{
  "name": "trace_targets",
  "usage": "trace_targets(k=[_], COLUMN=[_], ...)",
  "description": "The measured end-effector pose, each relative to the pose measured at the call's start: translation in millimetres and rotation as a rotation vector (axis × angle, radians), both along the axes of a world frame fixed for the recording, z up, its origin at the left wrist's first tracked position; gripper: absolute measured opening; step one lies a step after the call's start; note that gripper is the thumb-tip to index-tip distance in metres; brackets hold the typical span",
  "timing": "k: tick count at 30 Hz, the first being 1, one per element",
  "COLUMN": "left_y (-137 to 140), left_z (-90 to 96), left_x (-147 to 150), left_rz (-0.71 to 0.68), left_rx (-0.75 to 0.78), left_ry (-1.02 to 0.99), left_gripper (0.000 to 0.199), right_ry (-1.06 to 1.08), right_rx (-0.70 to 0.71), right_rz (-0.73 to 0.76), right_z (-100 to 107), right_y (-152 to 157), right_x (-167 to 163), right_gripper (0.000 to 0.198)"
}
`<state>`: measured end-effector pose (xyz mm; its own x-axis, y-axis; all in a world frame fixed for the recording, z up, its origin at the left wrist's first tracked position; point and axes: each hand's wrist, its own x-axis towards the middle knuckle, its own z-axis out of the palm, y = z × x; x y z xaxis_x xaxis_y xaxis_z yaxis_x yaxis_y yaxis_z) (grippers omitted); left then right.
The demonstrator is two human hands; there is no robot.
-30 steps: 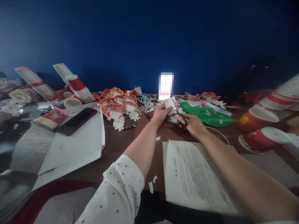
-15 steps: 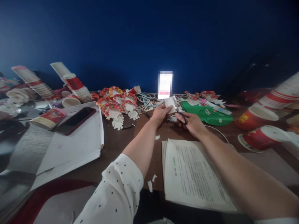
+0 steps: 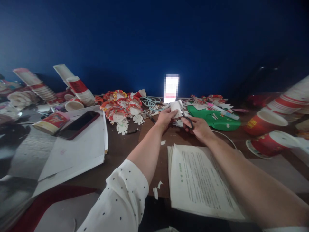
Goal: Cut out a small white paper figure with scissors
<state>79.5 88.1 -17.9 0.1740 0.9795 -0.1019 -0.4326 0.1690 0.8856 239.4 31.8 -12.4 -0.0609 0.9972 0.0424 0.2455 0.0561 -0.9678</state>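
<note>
Pinched in my left hand [image 3: 165, 117] is a small piece of white paper [image 3: 176, 108], held up above the table. My right hand [image 3: 199, 126] is closed around the dark handles of a pair of scissors [image 3: 189, 122]. The blades lie against the paper's right edge; how far they are apart is too small to tell. Below my forearms an open book of printed pages [image 3: 198, 180] rests at the table's front edge. White paper scraps [image 3: 155, 192] are scattered to its left.
Behind my hands stands a bright phone screen [image 3: 171, 88]. Red paper cut-outs [image 3: 118, 106] and a blue cable [image 3: 152, 103] lie left of it, a green sheet [image 3: 217, 120] right. Paper cups [image 3: 269, 120] stand far right. A dark phone [image 3: 79, 125] rests on white sheets [image 3: 82, 154].
Almost nothing differs. Both hands keep their hold on the paper and scissors, and the whole view has shifted very slightly.
</note>
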Motion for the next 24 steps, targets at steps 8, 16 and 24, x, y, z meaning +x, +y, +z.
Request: trace_targets(k=[8, 16, 24], left_y=[2.6, 3.9, 2.8], left_z=[-2.9, -3.1, -0.4], left_x=[0.1, -1.4, -1.7], left_rz=[0.019, 0.036, 0.07], left_rx=[0.001, 0.008, -0.004], left_ry=[0.013, 0.036, 0.042], left_gripper=[0.02, 0.015, 0.016], right_ry=[0.019, -0.015, -0.04], right_rx=[-0.008, 0.009, 0.012], right_rz=[0.01, 0.021, 0.013], right_z=[0.8, -2.6, -2.0], right_y=[-0.6, 1.8, 1.1], right_x=[0.6, 3.5, 3.1], right_gripper=[0.053, 0.054, 0.056])
